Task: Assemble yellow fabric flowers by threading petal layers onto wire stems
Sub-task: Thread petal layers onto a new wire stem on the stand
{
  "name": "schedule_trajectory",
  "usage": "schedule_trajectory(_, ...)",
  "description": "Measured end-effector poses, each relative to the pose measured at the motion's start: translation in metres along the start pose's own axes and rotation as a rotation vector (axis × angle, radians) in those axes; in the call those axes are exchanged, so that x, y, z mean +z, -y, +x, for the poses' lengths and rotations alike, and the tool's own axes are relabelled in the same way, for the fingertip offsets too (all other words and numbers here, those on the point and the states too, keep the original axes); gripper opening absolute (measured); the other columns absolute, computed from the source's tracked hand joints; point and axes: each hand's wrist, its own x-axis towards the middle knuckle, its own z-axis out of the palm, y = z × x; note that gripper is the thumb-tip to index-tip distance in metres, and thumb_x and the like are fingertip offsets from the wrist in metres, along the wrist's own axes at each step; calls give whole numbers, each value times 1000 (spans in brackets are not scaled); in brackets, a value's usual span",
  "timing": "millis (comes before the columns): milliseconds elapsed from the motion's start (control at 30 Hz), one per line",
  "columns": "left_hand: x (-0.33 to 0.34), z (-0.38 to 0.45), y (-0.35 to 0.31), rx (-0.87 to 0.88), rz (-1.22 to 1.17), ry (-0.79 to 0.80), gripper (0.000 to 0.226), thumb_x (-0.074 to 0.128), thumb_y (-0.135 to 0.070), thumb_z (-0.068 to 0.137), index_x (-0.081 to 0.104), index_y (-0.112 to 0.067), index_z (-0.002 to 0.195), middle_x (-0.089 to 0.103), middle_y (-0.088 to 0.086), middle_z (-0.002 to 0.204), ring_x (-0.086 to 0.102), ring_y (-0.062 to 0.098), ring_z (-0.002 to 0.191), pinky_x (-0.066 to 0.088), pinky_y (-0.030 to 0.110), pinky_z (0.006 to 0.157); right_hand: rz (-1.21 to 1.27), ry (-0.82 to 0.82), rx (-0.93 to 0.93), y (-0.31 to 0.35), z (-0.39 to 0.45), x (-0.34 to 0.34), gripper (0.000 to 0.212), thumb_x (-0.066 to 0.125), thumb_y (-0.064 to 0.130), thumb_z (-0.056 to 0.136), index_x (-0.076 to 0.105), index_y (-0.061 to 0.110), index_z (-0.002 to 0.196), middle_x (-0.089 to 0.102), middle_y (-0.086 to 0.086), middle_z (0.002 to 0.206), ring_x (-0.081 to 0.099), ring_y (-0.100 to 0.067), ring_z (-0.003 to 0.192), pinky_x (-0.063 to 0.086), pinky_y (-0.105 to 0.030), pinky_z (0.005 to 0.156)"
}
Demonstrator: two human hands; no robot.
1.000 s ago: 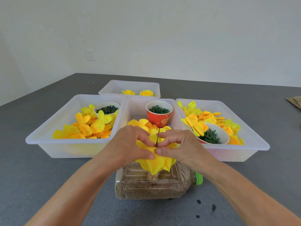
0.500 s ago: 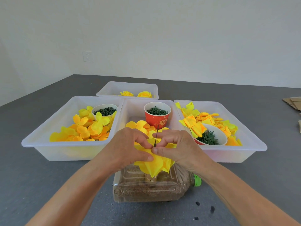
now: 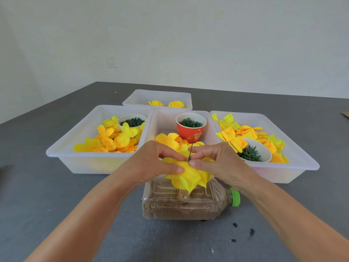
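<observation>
Pale walls rise behind a dark grey tabletop (image 3: 47, 214), with a white wall socket (image 3: 112, 61) low on the left. At the far left sits a translucent white plastic tray (image 3: 56, 154) heaped with loose yellow and orange fabric petals (image 3: 111, 138), with a small white cup of dark green rings (image 3: 132, 121) in its back corner. Behind it, further back, a smaller translucent tray (image 3: 132, 97) holds two finished yellow fabric flowers (image 3: 166, 104). Next comes the left hand (image 3: 151, 163), its thumb and forefinger pinching the left edge of the yellow fabric petal layer (image 3: 188, 176) at the centre. That layer sits on a thin dark green wire stem (image 3: 191, 148) that stands nearly upright and pokes up between the two hands, above a clear plastic bottle lying on its side, part filled with brown sand, with a green cap (image 3: 181, 205) at the near edge of the table. Behind the stem, the middle translucent tray (image 3: 160, 120) holds more petals and a red paper cup of green rings (image 3: 190, 125). The right hand (image 3: 222, 163) pinches the petal layer right at the wire with thumb and forefinger, its other fingers curled. On the far right, a third translucent tray (image 3: 306, 163) carries folded yellow petals (image 3: 234, 138) and a tilted white cup of spiky green plastic calyxes (image 3: 251, 152).
</observation>
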Motion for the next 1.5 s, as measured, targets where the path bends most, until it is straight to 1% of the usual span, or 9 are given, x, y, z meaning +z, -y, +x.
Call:
schedule_trajectory(133, -1, -2, 1, -5, -99, -45, 28, 81, -14, 67, 73, -33, 85, 71, -17, 95, 62, -7, 91, 44, 1, 69, 28, -29, 21, 1, 0, 1, 11, 80, 12, 71, 75, 18, 78, 67, 4, 111, 59, -7, 110, 47, -33, 96)
schedule_trajectory(467, 1, -5, 4, -82, -163, -92, 43, 76, -5, 72, 65, -23, 110, 66, 3, 112, 62, 26, 101, 53, 37, 89, 39, -67, -16, -3, -1, 5, 12, 78, 12, 73, 76, 23, 78, 68, 3, 112, 59, -10, 111, 46, -43, 99)
schedule_trajectory(567, 1, -4, 4, -47, -152, -113, 38, 78, -10, 71, 67, -27, 104, 66, 1, 109, 61, 19, 100, 53, 31, 85, 60, -80, -17, -5, -1, 3, 13, 78, 13, 72, 75, 26, 76, 68, 4, 111, 59, -8, 109, 46, -37, 98)
schedule_trajectory(700, 4, -2, -9, 39, -50, -147, 36, 80, -46, 52, 71, -42, 86, 63, -15, 107, 54, -4, 103, 44, 19, 83, 158, -62, -29, 0, 1, -2, 12, 79, 13, 68, 77, 22, 76, 70, 5, 105, 63, 3, 99, 50, -14, 77)
schedule_trajectory(833, 10, 6, -16, 82, 157, -104, 26, 86, -39, 54, 72, -39, 77, 55, -18, 117, 50, -4, 108, 37, 18, 86, 302, -183, 4, 2, 16, -33, 16, 78, 20, 64, 77, 16, 80, 74, -2, 94, 67, -8, 89, 52, -22, 77)
schedule_trajectory(1000, 10, 11, -13, 102, 190, -44, 20, 86, -26, 60, 72, -37, 69, 49, -29, 104, 42, -19, 100, 35, 11, 81, -146, -519, 213, -28, 35, -107, 6, 74, 5, 75, 73, 8, 80, 69, -6, 83, 59, -9, 71, 43, -20, 61)
schedule_trajectory(1200, 7, 14, -12, 93, 133, 6, 23, 80, -20, 69, 71, -41, 69, 54, -26, 104, 45, -12, 109, 39, 17, 84, -841, -216, 531, -65, 49, -125, 24, 73, 17, 76, 73, 5, 97, 68, -14, 105, 62, -27, 100, 49, -33, 82)
schedule_trajectory(1367, 7, 13, -11, 68, 113, -5, 13, 79, -24, 69, 74, -35, 70, 60, -24, 96, 51, -8, 104, 41, 13, 83, -949, -142, 501, -69, 54, -117, 14, 67, 13, 79, 74, 12, 90, 62, -5, 78, 57, -21, 76, 40, -23, 55)
schedule_trajectory(1500, 5, 13, -11, 55, 109, -9, 11, 79, -24, 70, 74, -34, 71, 59, -25, 95, 52, -7, 103, 41, 13, 84, -1015, -139, 470, -72, 57, -113, 13, 63, 9, 80, 73, 6, 88, 60, -6, 79, 56, -22, 78, 40, -24, 58)
